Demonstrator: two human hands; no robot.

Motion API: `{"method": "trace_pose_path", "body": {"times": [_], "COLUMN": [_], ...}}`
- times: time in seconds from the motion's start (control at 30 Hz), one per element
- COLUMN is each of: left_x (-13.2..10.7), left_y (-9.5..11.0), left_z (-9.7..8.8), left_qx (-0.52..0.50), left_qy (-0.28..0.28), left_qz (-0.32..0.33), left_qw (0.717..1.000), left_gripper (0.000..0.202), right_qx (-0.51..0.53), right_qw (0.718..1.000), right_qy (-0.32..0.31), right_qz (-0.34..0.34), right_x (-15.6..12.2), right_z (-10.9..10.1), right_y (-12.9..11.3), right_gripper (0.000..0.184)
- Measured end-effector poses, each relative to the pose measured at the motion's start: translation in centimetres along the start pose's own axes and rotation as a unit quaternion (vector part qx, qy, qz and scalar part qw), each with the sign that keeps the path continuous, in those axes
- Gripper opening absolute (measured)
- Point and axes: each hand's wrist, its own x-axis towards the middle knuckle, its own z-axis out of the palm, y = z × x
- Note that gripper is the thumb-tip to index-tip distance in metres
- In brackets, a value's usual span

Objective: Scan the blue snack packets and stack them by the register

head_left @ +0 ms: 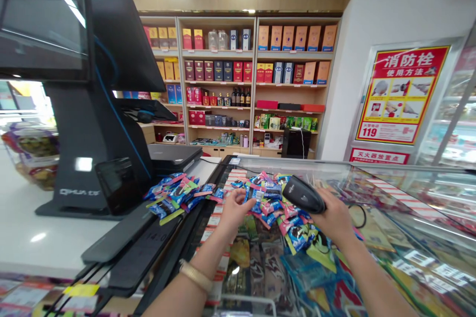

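My right hand [334,218] grips a black barcode scanner [303,194], aimed left over a pile of small colourful snack packets [277,205] on a glass freezer lid [372,178]. My left hand [235,208], with a gold bracelet on the wrist, reaches into that pile; its fingers curl on a packet [256,194] at the pile's left edge. A second heap of blue, pink and green packets [174,193] lies to the left, beside the till.
A black till terminal [85,109] with a screen stands on the white counter [26,237] at left, with a dark flat scale [130,242] before it. Shelves of boxed goods and bottles [238,79] fill the back wall. A red fire-hydrant poster [401,94] hangs at right.
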Motion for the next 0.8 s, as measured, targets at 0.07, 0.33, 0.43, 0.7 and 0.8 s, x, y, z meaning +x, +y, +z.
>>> {"method": "trace_pose_path", "body": {"times": [0.07, 0.33, 0.43, 0.7, 0.8], "left_x": [0.3, 0.6, 0.8, 0.8, 0.9], "left_y": [0.2, 0.0, -0.2, -0.3, -0.5], "left_z": [-0.3, -0.7, -0.8, -0.9, -0.9], "left_qx": [-0.043, 0.027, 0.077, 0.091, 0.092], "left_qy": [0.027, 0.058, 0.061, 0.056, 0.058], "left_qz": [-0.003, 0.066, 0.102, 0.106, 0.104], "left_qw": [0.999, 0.996, 0.990, 0.989, 0.989], "left_gripper": [0.048, 0.041, 0.035, 0.033, 0.034], "right_qx": [0.014, 0.058, 0.058, 0.045, 0.047], "right_qw": [1.000, 0.994, 0.992, 0.990, 0.990], "right_qy": [-0.011, -0.091, -0.102, -0.126, -0.126], "right_qz": [-0.014, -0.033, -0.042, -0.035, -0.031], "right_x": [0.1, 0.5, 0.7, 0.8, 0.7], "right_z": [-0.1, -0.5, -0.6, -0.7, -0.5], "right_y": [-0.4, -2.3, -2.7, -3.0, -2.9], "right_gripper": [0.021, 0.020, 0.018, 0.016, 0.016]}}
